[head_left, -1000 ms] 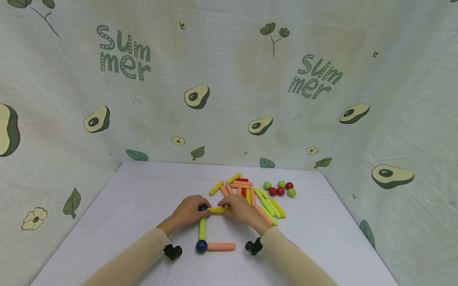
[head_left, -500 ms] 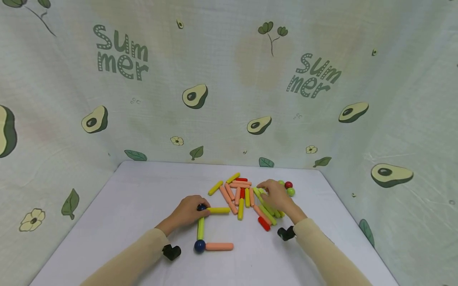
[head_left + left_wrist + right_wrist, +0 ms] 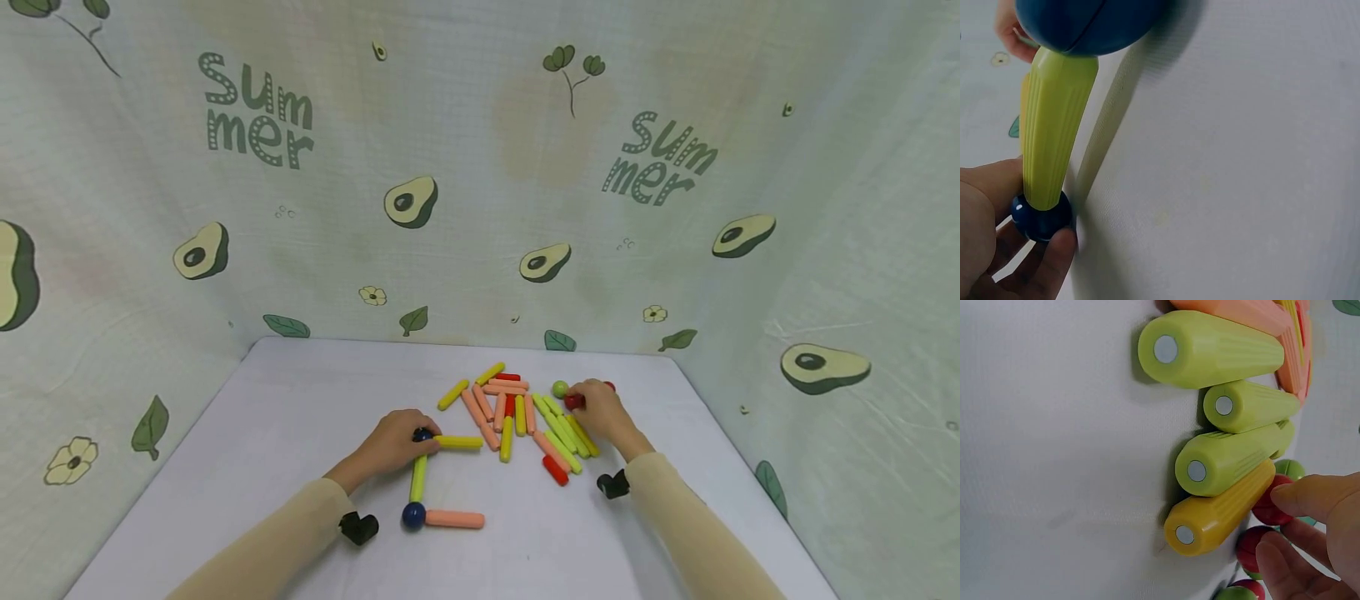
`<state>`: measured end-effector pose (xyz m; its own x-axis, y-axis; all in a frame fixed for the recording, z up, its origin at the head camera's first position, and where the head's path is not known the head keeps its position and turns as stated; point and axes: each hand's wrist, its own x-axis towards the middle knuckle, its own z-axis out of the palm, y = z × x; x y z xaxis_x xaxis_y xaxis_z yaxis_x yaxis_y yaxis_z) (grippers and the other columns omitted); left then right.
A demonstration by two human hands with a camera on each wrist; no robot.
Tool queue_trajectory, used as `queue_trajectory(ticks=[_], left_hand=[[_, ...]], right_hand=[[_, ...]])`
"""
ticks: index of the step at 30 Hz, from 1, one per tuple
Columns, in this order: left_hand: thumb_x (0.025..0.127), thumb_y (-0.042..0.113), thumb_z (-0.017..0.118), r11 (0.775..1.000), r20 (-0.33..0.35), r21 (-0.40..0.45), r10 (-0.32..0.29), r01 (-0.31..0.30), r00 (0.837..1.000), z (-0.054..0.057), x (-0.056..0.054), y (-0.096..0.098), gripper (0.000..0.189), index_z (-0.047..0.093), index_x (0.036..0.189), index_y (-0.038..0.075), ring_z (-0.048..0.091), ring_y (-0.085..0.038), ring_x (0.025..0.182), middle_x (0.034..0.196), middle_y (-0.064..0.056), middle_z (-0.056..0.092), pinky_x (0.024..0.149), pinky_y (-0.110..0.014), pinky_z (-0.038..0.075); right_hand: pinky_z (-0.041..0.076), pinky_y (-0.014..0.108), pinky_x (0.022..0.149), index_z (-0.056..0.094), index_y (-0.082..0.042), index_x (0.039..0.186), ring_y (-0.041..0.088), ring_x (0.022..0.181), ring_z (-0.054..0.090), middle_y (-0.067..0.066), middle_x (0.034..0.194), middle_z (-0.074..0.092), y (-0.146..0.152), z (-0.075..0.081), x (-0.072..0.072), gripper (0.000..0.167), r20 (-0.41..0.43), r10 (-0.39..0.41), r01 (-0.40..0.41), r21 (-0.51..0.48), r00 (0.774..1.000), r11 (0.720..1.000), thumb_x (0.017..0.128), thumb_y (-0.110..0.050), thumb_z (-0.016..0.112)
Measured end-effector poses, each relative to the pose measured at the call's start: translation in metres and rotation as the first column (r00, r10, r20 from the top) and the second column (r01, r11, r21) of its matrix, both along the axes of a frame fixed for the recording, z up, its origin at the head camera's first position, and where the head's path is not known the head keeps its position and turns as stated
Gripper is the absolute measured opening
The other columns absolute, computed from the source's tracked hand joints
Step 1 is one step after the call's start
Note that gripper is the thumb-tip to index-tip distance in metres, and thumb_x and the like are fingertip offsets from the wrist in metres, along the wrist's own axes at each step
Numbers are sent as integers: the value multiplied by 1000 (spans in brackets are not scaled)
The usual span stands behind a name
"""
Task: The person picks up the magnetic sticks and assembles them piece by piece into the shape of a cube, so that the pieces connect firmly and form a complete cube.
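In the head view my left hand (image 3: 397,443) grips a dark blue ball (image 3: 1041,217) at the far corner of a built shape. From that ball a yellow rod (image 3: 460,442) points right and a lime-green rod (image 3: 1057,131) runs toward me. A second blue ball (image 3: 413,516) joins the near end of the green rod, with a salmon-pink rod (image 3: 455,519) extending right from it. Over at the ball cluster, my right hand (image 3: 602,410) pinches a red ball (image 3: 1270,503) between thumb and finger. Another red ball (image 3: 1252,548) sits by its fingertips.
Loose salmon, yellow, green and red rods lie mid-table, among them a short red rod (image 3: 555,470) and a yellow rod (image 3: 1213,512) beside the balls. A green ball (image 3: 559,389) is left of my right hand. A printed cloth (image 3: 480,250) walls the table.
My right hand has left the yellow rod and moved right to the balls, where it now pinches a red one. The near blue ball and pink rod have shifted slightly left; my left hand stays.
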<state>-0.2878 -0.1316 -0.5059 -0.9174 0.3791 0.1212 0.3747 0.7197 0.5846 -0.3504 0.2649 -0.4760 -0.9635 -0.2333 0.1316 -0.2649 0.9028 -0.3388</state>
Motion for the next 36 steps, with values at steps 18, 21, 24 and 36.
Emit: queue_trajectory(ticks=[18, 21, 24, 36], left_hand=[[94, 24, 83, 1000, 11, -22, 10, -10, 1000, 1, -1, 0, 13, 81, 107, 22, 61, -8, 93, 99, 11, 70, 88, -39, 53], [94, 23, 83, 1000, 12, -17, 13, -13, 1000, 2, 0, 0, 13, 81, 107, 21, 61, -8, 92, 99, 10, 70, 87, -39, 53], [94, 22, 83, 1000, 15, -16, 17, -17, 1000, 3, 0, 0, 13, 81, 107, 21, 61, -8, 92, 99, 10, 70, 87, -39, 53], [94, 24, 83, 1000, 20, -14, 19, -19, 1000, 0, -1, -4, 13, 81, 107, 22, 63, -10, 97, 101, 10, 71, 92, -43, 54]], right_hand=[[59, 49, 89, 76, 0, 114, 27, 92, 63, 14, 105, 71, 0, 2, 6, 21, -51, 36, -36, -2, 998, 999, 94, -3, 80], [60, 45, 85, 77, -2, 113, 25, 89, 61, 13, 103, 71, -7, 9, 11, 20, -66, 36, -38, -20, 997, 999, 94, -5, 80], [60, 41, 84, 77, -3, 116, 23, 89, 60, 11, 104, 71, -19, 15, 17, 22, -72, 45, -49, -48, 996, 998, 94, -7, 81], [62, 33, 85, 76, -8, 122, 16, 96, 68, 2, 112, 71, -82, 18, 58, 27, 15, 180, -171, -236, 984, 957, 95, -8, 81]])
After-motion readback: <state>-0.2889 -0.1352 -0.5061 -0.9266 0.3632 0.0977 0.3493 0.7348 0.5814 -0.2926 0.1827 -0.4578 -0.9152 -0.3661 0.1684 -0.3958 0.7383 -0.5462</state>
